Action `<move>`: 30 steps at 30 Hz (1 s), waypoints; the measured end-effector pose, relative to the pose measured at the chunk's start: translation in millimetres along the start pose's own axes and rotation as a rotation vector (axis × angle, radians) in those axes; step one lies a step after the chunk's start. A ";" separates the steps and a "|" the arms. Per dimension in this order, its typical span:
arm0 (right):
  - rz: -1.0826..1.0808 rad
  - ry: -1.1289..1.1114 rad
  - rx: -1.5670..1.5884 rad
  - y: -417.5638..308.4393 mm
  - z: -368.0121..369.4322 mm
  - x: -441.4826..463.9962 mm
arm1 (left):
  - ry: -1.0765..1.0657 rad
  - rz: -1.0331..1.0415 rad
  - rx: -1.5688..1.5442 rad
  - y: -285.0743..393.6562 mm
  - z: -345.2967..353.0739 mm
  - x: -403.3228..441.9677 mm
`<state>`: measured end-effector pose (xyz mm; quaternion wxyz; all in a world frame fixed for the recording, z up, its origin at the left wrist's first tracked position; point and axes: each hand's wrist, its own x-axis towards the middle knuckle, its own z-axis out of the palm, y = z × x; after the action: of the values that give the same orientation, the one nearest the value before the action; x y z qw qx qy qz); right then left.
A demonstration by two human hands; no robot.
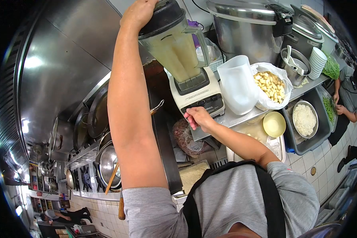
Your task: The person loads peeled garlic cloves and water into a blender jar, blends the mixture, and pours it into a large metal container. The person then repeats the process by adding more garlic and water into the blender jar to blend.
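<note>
A blender [194,93] with a cream-coloured base stands on the metal counter. Its clear jug [170,51] holds a pale yellowish-green mixture, streaked on the walls. My left hand [139,14] grips the black lid [164,18] from above, its fingertips partly cut off by the frame's top edge. Lower down, my right hand [198,118] is at the left end of the control panel [211,107], fingers curled together; they hide whatever control is there. Just right of the blender is a translucent plastic container [237,85].
Peeled garlic cloves fill a lined tub [270,87]. Behind stands a large steel pot [246,35]. A yellow bowl [274,124] and a bowl of white shreds [304,120] are at right. Stove pans [109,166] lie left. Co-workers [347,95] appear at the right and lower left.
</note>
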<state>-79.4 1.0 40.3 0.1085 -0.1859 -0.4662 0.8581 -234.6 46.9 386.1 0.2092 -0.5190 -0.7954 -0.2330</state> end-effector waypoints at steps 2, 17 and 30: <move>-0.002 0.000 -0.001 0.3 -0.1 0.2 | 0.001 -0.003 -0.002 -0.7 0.4 0.2; -0.007 0.001 -0.003 2.7 -0.8 1.7 | 0.006 -0.025 -0.007 1.4 0.2 -0.6; -0.003 0.004 -0.015 3.8 -1.7 3.5 | 0.018 0.029 -0.004 -0.8 0.7 -1.1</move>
<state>-81.9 1.5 35.5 0.1091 -0.1879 -0.4728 0.8540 -235.0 46.2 384.8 0.2185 -0.5288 -0.7854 -0.2360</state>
